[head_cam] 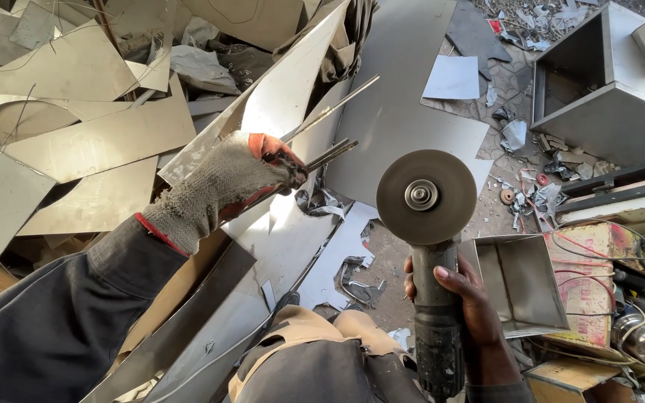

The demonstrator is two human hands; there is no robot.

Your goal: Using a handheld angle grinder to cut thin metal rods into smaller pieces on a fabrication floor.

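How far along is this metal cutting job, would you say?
Done: many cut sheet metal pieces and offcuts already litter the floor. In hand: the gloved left hand grips thin metal rods, while the bare right hand holds an angle grinder, its disc clear of the rods. Left: no cut on the rods is visible yet.

Scrap metal sheets [106, 138] lie heaped, a steel box [606, 82] beside possibly cardboard [584, 283].
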